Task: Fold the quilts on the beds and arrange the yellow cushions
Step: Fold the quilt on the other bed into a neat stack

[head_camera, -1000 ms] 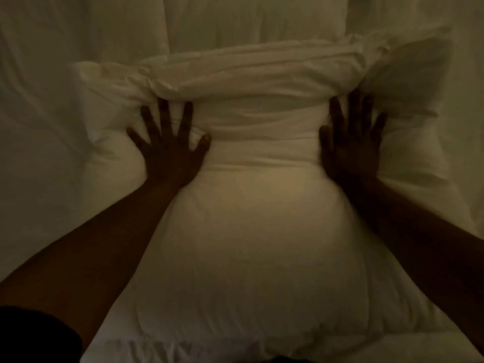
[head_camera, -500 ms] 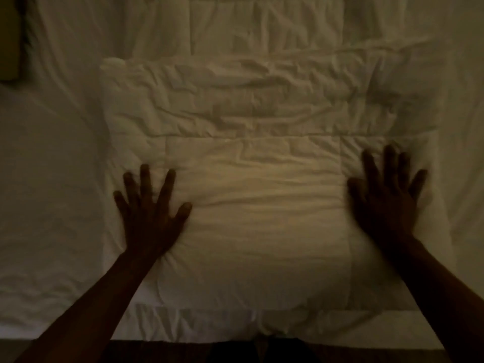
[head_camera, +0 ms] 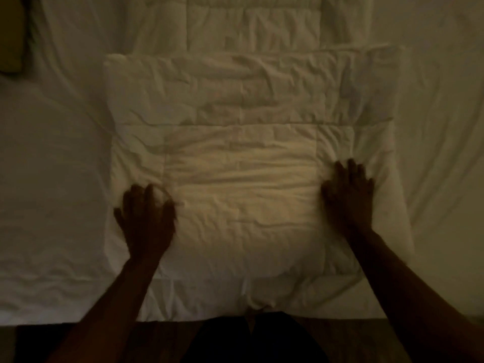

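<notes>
- Head view: quilt [head_camera: 243,163] lies folded in a thick stack on the bed [head_camera: 49,179], near its front edge.
- Left hand [head_camera: 146,218] and right hand [head_camera: 349,195] rest flat on it, fingers loose, gripping nothing.
- Looks like the pressing-flat step; the next fold or the cushion [head_camera: 10,35] at top left probably comes next.

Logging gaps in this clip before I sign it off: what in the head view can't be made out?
- Left hand: motion-blurred; whether it grips or just presses the folded quilt is unclear.
- Right hand: fingers smeared, same doubt.
- Yellow cushion: cut off by the left edge, dim; shape unreadable.
- Quilt's layers: hidden beneath its top fold.
- Bed sheet: detail lost in low light.
</notes>
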Motion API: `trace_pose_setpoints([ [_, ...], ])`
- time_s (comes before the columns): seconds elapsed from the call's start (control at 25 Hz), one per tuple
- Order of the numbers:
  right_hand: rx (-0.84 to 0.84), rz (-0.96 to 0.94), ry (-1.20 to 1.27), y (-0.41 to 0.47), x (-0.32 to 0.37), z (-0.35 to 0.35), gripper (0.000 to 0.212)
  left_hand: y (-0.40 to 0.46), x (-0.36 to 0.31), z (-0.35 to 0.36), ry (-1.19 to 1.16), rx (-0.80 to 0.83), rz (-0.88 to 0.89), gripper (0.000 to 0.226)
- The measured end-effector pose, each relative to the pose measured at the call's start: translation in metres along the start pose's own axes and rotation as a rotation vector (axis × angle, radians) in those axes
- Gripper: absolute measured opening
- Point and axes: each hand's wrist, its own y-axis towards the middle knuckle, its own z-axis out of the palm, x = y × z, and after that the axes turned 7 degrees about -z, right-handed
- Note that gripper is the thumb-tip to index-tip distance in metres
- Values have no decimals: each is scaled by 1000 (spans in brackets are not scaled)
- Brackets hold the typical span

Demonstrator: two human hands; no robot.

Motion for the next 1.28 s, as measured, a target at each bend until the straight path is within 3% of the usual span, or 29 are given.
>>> trace_pose_setpoints([
  [0.12,-114,-24,105,-85,10,-2,51,-80,19,-16,-262,60,-424,63],
  [0.2,-261,61,165,-143,16,3,36,-118,26,-19,-585,132,-783,72],
  [0.28,-312,409,410,-177,20,11,37,-138,24,-16,-1144,297,-1214,79],
  [0.32,-293,658,615,-185,24,16,45,-143,22,-14,-1414,419,-1316,83],
  [0.4,-196,1056,1111,-189,30,30,52,-143,13,-10,-1676,538,-1277,88],
  [0.44,-161,1121,1356,-186,31,36,50,-140,9,-8,-1701,551,-1221,84],
  [0.52,-177,1091,1642,-176,24,50,58,-130,4,1,-1738,530,-1150,67],
  [0.56,-178,1054,1744,-171,22,55,71,-126,4,7,-1767,508,-1125,65],
  [0.64,-143,994,1905,-165,17,62,97,-119,12,19,-1899,479,-1102,71],
  [0.68,-113,961,1972,-164,17,64,98,-115,16,24,-1956,466,-1093,73],
  [0.84,-149,912,2055,-160,18,72,76,-113,24,43,-2011,452,-1055,68],
  [1.12,-220,910,2094,-169,12,63,65,-113,39,29,-1991,547,-969,57],
  [1.28,-368,897,2002,-178,15,29,88,-117,36,-8,-1995,623,-890,49],
])
